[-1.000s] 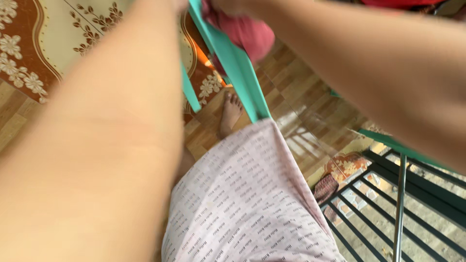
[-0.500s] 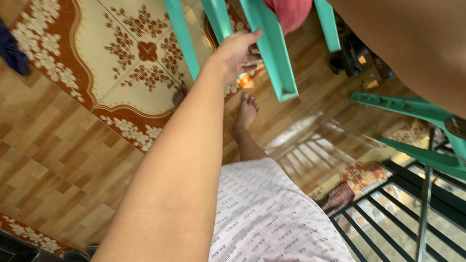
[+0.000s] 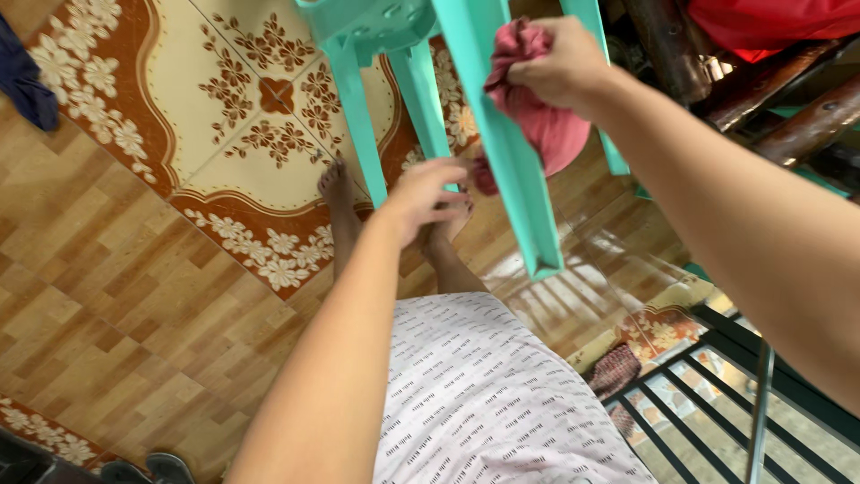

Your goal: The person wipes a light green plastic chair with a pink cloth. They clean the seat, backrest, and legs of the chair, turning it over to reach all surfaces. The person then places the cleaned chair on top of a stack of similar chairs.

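A teal plastic stool (image 3: 502,161) is tipped with its legs pointing toward me. My left hand (image 3: 421,197) curls around the end of one thin leg (image 3: 428,116) in the middle. My right hand (image 3: 560,63) is closed on a bunched dark pink cloth (image 3: 546,125), pressing it against the wide near leg at the top. Most of the cloth hangs behind that leg. My bare feet (image 3: 339,193) stand on the floor beneath the stool.
The floor is wood-look tile with a floral patterned panel (image 3: 251,90). A dark blue cloth (image 3: 22,81) lies far left. Dark wooden furniture (image 3: 663,45) with something red (image 3: 770,18) is top right. A black metal railing (image 3: 717,394) runs bottom right. Shoes (image 3: 152,468) sit bottom left.
My right hand has come into view holding the pink cloth against the stool leg. My left hand has dropped from the wide leg to the end of a thinner one.
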